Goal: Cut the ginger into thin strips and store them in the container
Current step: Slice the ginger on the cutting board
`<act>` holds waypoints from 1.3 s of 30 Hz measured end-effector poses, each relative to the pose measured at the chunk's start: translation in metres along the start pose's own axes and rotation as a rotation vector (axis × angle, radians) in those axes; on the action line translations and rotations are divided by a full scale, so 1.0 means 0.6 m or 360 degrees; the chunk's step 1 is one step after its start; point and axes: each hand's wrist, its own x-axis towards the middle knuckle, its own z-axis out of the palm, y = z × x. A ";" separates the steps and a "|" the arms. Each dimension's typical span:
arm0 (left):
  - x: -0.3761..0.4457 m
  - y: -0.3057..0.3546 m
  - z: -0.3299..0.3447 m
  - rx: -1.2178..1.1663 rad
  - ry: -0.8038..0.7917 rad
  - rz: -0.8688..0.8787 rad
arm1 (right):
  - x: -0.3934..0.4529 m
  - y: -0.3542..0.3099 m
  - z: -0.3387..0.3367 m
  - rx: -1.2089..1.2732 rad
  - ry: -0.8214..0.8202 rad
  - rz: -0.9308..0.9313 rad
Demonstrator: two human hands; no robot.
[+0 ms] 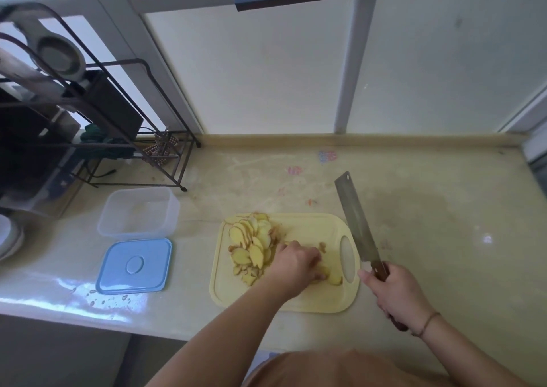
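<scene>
Your left hand [297, 261] lies on the yellow cutting board [310, 301], its fingers curled down over a ginger piece [333, 279] at the board's right end, beside the handle slot. Just left of that hand, touching it, a heap of ginger slices [251, 243] covers the board's far-left part. Your right hand [398, 293] has a closed grip around the wooden handle of the cleaver [356, 224], which is held just right of the board with the blade pointing away from you, apart from the ginger. On the surface [429, 215] well left of the board stands the clear container [139, 212], open, with its blue lid [134, 266] lying flat on its near side.
</scene>
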 end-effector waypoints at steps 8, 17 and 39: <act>-0.051 -0.097 0.018 0.0009 0.1034 0.0043 | 0.017 -0.014 0.028 -0.0384 0.0268 -0.0203; -0.182 -0.201 0.055 -0.0153 0.0725 -0.0643 | 0.029 -0.019 0.058 -0.0572 0.0304 -0.0250; -0.119 -0.109 0.068 -0.0590 0.0655 -0.0478 | 0.058 -0.004 -0.013 -0.0817 0.0508 -0.0011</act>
